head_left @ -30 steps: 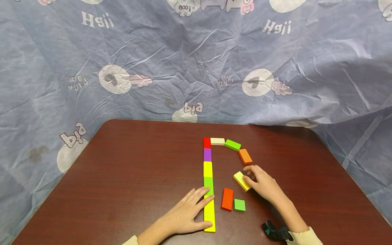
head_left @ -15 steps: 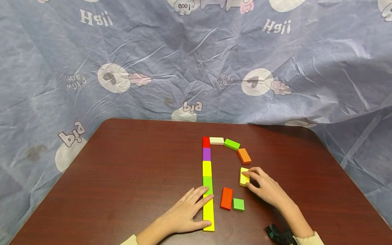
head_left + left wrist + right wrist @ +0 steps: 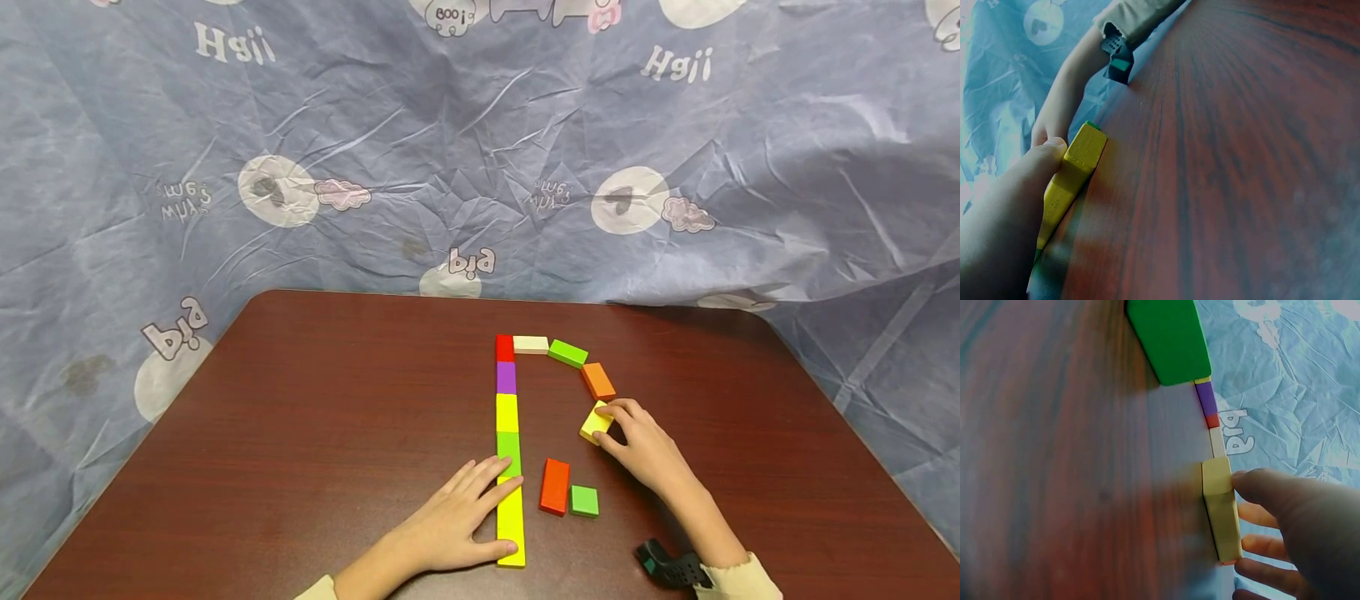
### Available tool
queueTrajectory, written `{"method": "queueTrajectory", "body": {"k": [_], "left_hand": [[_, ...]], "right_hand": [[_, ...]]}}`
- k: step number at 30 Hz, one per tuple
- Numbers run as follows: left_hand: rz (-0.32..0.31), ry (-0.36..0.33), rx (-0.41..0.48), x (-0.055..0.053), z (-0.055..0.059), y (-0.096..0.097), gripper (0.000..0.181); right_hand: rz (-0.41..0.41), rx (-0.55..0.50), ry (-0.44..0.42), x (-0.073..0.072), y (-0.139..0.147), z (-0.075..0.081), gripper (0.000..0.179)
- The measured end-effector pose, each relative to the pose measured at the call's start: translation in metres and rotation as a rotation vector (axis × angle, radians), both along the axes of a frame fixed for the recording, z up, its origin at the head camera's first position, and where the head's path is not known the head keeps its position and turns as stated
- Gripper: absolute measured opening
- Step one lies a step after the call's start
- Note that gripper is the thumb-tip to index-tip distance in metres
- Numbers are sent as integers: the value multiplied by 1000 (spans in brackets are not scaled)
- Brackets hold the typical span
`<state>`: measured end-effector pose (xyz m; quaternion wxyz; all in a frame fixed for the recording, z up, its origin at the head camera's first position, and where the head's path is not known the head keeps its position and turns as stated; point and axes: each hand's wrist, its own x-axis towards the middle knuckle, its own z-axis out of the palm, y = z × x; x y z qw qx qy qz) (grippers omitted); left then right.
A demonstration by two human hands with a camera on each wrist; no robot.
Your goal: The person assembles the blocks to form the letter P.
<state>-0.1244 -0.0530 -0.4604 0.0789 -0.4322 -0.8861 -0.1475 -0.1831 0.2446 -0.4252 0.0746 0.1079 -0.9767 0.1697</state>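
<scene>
My right hand pinches a yellow block between thumb and fingers, its far end close to an orange block. In the right wrist view that yellow block lies along the fingertips. My left hand rests with spread fingers on the straight column: thumb on the long yellow block, fingertips at a green block. Further up the column come another yellow block, a purple block and a red block. From its top, a cream block and a light-green block curve right to the orange one.
Inside the curve lie a loose red block and a small green block, side by side. A black strapped device is at the right wrist. A patterned blue cloth hangs behind the dark wooden table.
My right hand has turned the yellow block from one slant to the other and moved it away from me, up to the orange block. The left hand stays put.
</scene>
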Motion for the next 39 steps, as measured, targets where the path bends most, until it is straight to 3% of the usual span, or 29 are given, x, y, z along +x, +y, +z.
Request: {"method": "queueTrajectory", "body": {"k": [11, 24, 39], "left_hand": [[8, -16, -6, 0, 0, 0, 68], [10, -30, -5, 1, -1, 0, 68], [11, -14, -4, 1, -1, 0, 68]], "right_hand": [[-52, 9, 23, -4, -7, 0, 38], [-46, -21, -2, -7, -8, 1, 36], [-52, 27, 33, -2, -11, 5, 38]]}}
